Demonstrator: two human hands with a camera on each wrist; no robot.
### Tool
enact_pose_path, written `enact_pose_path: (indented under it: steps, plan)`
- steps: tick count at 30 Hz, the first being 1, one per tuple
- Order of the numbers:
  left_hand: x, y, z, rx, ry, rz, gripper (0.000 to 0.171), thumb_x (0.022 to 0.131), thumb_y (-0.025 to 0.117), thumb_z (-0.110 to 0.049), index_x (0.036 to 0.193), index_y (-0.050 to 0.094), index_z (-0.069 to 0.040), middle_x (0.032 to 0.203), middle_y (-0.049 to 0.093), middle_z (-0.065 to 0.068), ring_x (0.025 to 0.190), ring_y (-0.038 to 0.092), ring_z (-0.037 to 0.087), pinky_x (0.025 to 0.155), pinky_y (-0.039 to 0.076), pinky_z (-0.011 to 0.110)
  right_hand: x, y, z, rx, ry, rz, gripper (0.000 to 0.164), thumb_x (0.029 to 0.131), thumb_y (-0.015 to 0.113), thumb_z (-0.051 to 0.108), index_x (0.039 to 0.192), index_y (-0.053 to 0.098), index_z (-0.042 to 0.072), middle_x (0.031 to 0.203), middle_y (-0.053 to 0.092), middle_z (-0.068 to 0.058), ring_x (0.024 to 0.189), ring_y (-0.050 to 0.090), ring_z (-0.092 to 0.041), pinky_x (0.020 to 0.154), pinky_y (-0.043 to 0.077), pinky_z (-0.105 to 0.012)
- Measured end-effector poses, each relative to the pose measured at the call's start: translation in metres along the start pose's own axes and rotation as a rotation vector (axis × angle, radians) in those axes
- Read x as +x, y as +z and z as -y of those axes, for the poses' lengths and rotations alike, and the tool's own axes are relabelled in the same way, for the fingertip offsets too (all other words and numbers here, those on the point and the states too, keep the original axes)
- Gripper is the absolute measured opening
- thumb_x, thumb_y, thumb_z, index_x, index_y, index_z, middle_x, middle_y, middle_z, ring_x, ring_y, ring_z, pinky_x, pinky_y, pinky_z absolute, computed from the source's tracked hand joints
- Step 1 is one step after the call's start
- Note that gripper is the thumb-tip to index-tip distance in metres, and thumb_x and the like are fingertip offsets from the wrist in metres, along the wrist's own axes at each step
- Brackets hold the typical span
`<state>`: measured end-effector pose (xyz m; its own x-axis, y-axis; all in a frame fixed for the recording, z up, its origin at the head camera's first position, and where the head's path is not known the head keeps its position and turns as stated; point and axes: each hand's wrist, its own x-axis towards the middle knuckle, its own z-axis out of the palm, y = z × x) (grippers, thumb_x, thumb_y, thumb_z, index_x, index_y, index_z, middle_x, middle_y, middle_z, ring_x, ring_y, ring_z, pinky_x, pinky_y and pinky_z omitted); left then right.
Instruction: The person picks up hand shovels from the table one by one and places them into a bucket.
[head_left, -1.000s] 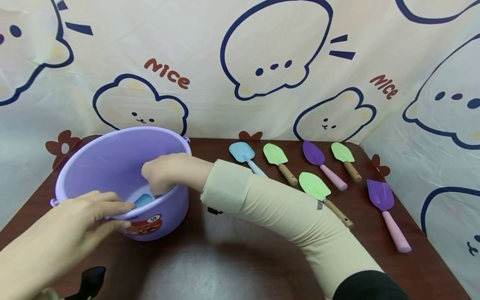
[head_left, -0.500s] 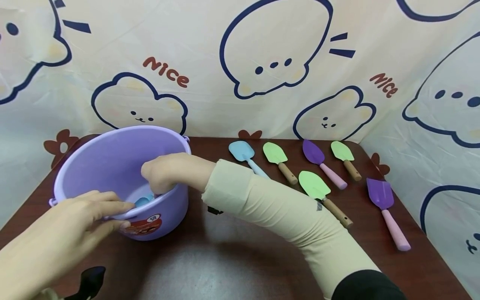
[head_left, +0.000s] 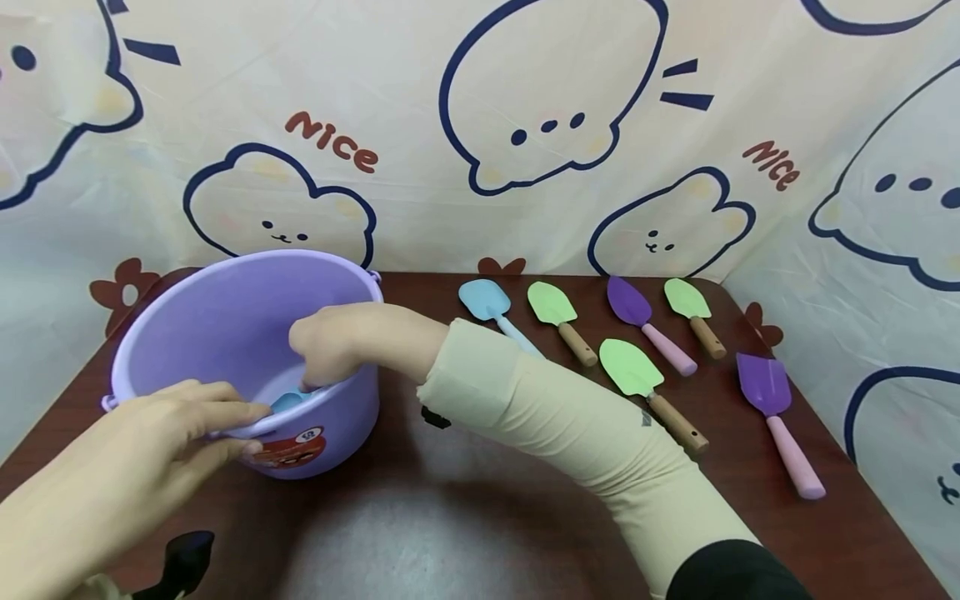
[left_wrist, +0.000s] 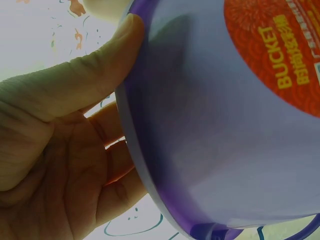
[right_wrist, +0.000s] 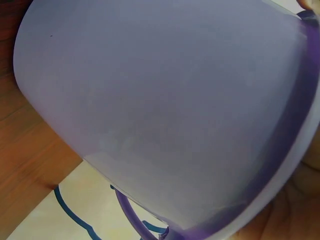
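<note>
A light purple bucket [head_left: 352, 433] with a red label stands tilted-looking at the left of the table in the head view. My left hand [head_left: 168, 429] pinches its near rim, thumb [left_wrist: 131, 37] outside and fingers inside, as the left wrist view confirms. Over the right part of the rim reaches my right hand [head_left: 330, 342], its fingers down in the bucket and hidden by the near wall. Just beside those fingers shows part of a light blue object [head_left: 288, 401], perhaps a shovel blade; I cannot tell whether the hand grips it.
Right of the bucket lie a light blue shovel [head_left: 486, 300], several green trowels with wooden handles, including one green trowel [head_left: 630, 367], a purple trowel [head_left: 630, 302] and a square-ended purple shovel [head_left: 765, 387]. A cartoon-print cloth [head_left: 420, 225] hangs behind the brown table [head_left: 420, 533].
The light blue object in the bucket has turned and shifted slightly. My right forearm has moved a little to the right; my left hand stays on the rim.
</note>
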<state>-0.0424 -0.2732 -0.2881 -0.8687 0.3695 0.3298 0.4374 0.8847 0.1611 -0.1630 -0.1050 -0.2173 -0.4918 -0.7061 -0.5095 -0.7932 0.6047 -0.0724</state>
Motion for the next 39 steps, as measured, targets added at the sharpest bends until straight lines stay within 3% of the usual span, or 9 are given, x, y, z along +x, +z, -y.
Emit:
enact_pose_path:
  steps: [4, 6, 11, 15, 22, 26, 33, 39]
  plan:
    - [0.0, -0.001, -0.001, 0.003, 0.005, -0.015, 0.036, 0.065, 0.091, -0.012, 0.094, 0.077, -0.028, 0.082, 0.059, -0.022, 0.075, 0.048, -0.002, 0.058, 0.047, 0.02, -0.007, 0.002, -0.005, 0.045, -0.035, -0.08, 0.03, 0.101, 0.055, 0.037, 0.12, 0.057, 0.014, 0.101, 0.056, 0.005, 0.091, 0.054, -0.007, 0.076, 0.042, -0.018]
    - [0.0, -0.001, -0.002, 0.004, 0.011, -0.023, 0.035, 0.064, 0.091, -0.013, 0.093, 0.078, -0.027, 0.082, 0.059, -0.022, 0.075, 0.048, -0.002, 0.059, 0.046, 0.02, -0.012, 0.003, -0.01, 0.09, -0.091, -0.149, 0.028, 0.101, 0.057, 0.035, 0.118, 0.061, 0.013, 0.103, 0.061, 0.004, 0.092, 0.056, -0.007, 0.077, 0.044, -0.018]
    - [0.0, 0.0, -0.004, -0.002, 0.026, -0.049, 0.034, 0.064, 0.091, -0.013, 0.091, 0.078, -0.027, 0.084, 0.061, -0.022, 0.076, 0.049, -0.001, 0.06, 0.044, 0.018, -0.027, 0.011, -0.03, 0.276, -0.294, -0.319, 0.029, 0.101, 0.058, 0.027, 0.124, 0.064, 0.011, 0.12, 0.064, 0.002, 0.11, 0.057, -0.006, 0.094, 0.043, -0.014]
    - [-0.001, 0.001, -0.007, -0.005, 0.014, -0.049, 0.032, 0.064, 0.09, -0.013, 0.091, 0.078, -0.027, 0.083, 0.06, -0.022, 0.077, 0.049, -0.001, 0.06, 0.045, 0.021, -0.041, 0.023, -0.045, 0.441, -0.347, -0.467, 0.026, 0.1, 0.059, 0.022, 0.124, 0.064, 0.011, 0.124, 0.064, 0.002, 0.114, 0.056, -0.008, 0.096, 0.043, -0.013]
    - [-0.002, 0.001, -0.006, 0.016, -0.012, -0.028, 0.031, 0.067, 0.09, -0.017, 0.094, 0.078, -0.027, 0.084, 0.06, -0.021, 0.077, 0.049, 0.0, 0.061, 0.047, 0.023, -0.064, 0.044, -0.072, 0.693, -0.339, -0.701, 0.021, 0.098, 0.062, 0.014, 0.118, 0.066, 0.008, 0.108, 0.067, -0.002, 0.088, 0.06, -0.011, 0.078, 0.05, -0.022]
    - [-0.002, 0.0, -0.003, 0.021, -0.005, -0.03, 0.032, 0.067, 0.09, -0.017, 0.094, 0.078, -0.029, 0.085, 0.059, -0.022, 0.078, 0.049, 0.0, 0.061, 0.046, 0.022, -0.076, 0.053, -0.087, 0.781, -0.31, -0.763, 0.021, 0.099, 0.061, 0.013, 0.118, 0.067, 0.006, 0.113, 0.068, -0.004, 0.097, 0.063, -0.013, 0.085, 0.052, -0.026]
    - [-0.002, 0.0, -0.003, 0.02, 0.009, -0.045, 0.033, 0.066, 0.091, -0.017, 0.093, 0.077, -0.03, 0.084, 0.058, -0.023, 0.078, 0.049, 0.0, 0.062, 0.043, 0.018, -0.087, 0.076, -0.114, 0.879, -0.175, -0.847, 0.021, 0.099, 0.059, 0.013, 0.117, 0.067, 0.005, 0.12, 0.067, -0.008, 0.108, 0.062, -0.02, 0.094, 0.053, -0.039]
    - [-0.001, -0.002, -0.005, 0.012, -0.031, -0.012, 0.031, 0.068, 0.09, -0.017, 0.093, 0.077, -0.029, 0.084, 0.06, -0.022, 0.078, 0.05, 0.001, 0.061, 0.046, 0.023, -0.081, 0.104, -0.136, 0.92, -0.021, -0.885, 0.023, 0.099, 0.058, 0.012, 0.118, 0.067, 0.002, 0.124, 0.065, -0.013, 0.104, 0.063, -0.026, 0.087, 0.052, -0.036]
